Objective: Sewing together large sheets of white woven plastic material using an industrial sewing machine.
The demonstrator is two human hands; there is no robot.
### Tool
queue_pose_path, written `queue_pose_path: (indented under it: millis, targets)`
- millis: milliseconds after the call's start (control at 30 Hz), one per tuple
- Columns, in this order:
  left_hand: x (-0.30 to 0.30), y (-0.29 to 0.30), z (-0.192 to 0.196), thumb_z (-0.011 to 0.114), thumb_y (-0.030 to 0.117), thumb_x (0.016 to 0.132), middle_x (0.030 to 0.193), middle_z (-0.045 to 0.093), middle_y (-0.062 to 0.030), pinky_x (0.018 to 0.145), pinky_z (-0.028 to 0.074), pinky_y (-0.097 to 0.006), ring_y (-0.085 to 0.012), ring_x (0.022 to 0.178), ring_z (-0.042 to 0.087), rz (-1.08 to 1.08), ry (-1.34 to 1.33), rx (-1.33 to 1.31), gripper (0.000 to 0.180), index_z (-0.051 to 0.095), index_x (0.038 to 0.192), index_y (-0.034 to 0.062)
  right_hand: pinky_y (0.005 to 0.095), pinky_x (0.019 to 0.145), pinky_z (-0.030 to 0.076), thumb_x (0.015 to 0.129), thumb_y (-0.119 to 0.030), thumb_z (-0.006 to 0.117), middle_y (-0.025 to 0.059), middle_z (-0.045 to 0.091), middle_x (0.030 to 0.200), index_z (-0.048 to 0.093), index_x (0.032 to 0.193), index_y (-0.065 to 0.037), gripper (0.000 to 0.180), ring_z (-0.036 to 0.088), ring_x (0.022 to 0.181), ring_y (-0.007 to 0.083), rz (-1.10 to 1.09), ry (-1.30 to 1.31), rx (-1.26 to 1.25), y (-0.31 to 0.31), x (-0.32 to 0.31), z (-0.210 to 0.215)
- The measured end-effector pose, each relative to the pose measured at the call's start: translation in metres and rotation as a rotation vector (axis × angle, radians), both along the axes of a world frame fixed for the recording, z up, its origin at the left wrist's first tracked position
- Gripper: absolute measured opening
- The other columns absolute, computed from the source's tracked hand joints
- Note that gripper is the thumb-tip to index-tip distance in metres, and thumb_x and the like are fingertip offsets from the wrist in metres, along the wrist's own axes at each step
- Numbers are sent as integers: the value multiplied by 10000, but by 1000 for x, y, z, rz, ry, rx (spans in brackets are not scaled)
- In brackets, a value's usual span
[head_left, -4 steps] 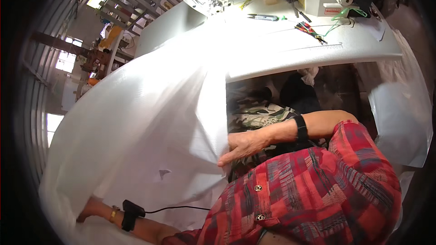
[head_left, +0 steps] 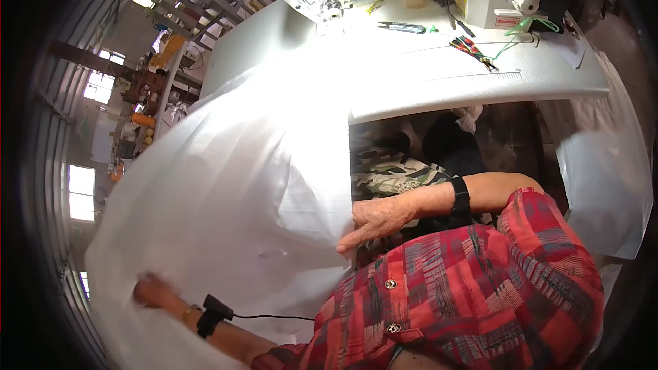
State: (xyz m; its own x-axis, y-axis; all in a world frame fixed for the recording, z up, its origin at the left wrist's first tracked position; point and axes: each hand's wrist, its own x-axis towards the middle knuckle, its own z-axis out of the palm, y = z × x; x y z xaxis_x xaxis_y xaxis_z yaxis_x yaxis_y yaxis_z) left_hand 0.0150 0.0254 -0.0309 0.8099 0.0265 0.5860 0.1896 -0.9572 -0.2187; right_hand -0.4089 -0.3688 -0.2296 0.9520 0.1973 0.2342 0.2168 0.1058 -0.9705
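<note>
A large sheet of white, slightly glossy fabric (head_left: 226, 199) drapes from the sewing machine's table over my lap and spreads to the left. My right hand (head_left: 380, 220) is closed on the sheet's right edge, the thumb pointing down-left and the other fingers partly hidden by the cloth. My left hand (head_left: 154, 291) is at the far left part of the sheet, smeared by motion, so its fingers do not show clearly. The sewing machine's needle area (head_left: 332, 10) stands at the sheet's far end, in strong glare.
On the white machine table (head_left: 404, 99) lie a thread snipper (head_left: 402, 27), a bundle of coloured-handled small tools (head_left: 473, 51) on a green cord, and a dark tool (head_left: 449, 7). A black cable (head_left: 274, 316) runs from my left wrist. Shelves with clutter stand at the left.
My left hand has moved up and to the right, out from the sheet's lower left edge. The sheet's folds have shifted and smoothed. My right hand keeps its place at the edge.
</note>
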Motion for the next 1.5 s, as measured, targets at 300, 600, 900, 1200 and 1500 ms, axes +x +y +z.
queue_pose_path:
  millis: [300, 600, 900, 1200, 1500]
  targets:
    - [-120, -114, -183, 625, 241, 857, 830, 660, -240, 727, 500, -450, -395, 803, 648, -794, 849, 129, 264, 677, 922, -10, 306, 661, 524, 962, -378, 599, 90, 707, 814, 695, 908, 38, 430, 649, 752, 126, -212, 219, 230, 5, -7, -51]
    - [-274, -296, -165, 628, 149, 927, 1344, 508, -221, 984, 431, -425, -351, 1187, 531, -1621, 426, -331, 434, 508, 1312, -11, 272, 603, 459, 964, -298, 600, 16, 622, 761, 650, 910, 22, 328, 570, 712, 106, -585, 579, 342, -12, -6, -38]
    - [-235, -289, -219, 830, 219, 737, 1310, 471, -139, 1018, 386, -447, -325, 1187, 465, -1323, 436, -369, 688, 496, 1305, 24, 286, 633, 501, 928, -183, 578, 75, 657, 733, 651, 894, 81, 276, 613, 668, 120, -857, 709, -193, -47, -95, -60]
    - [-221, -228, -253, 672, 57, 862, 827, 618, -43, 668, 485, -320, -213, 727, 609, -1257, 673, -664, 112, 645, 955, 0, 391, 626, 466, 799, -257, 763, 79, 621, 722, 583, 1008, -47, 347, 613, 678, 277, -1048, 1, -1339, -57, -76, -23]
    - [-224, -204, -154, 567, 82, 969, 1051, 680, -99, 796, 536, -246, -137, 883, 662, -1059, 1354, -1936, 246, 556, 1199, -2, 442, 672, 509, 887, -205, 630, 131, 671, 753, 674, 859, 28, 239, 657, 735, 341, -532, 267, -1160, -68, -24, -46]
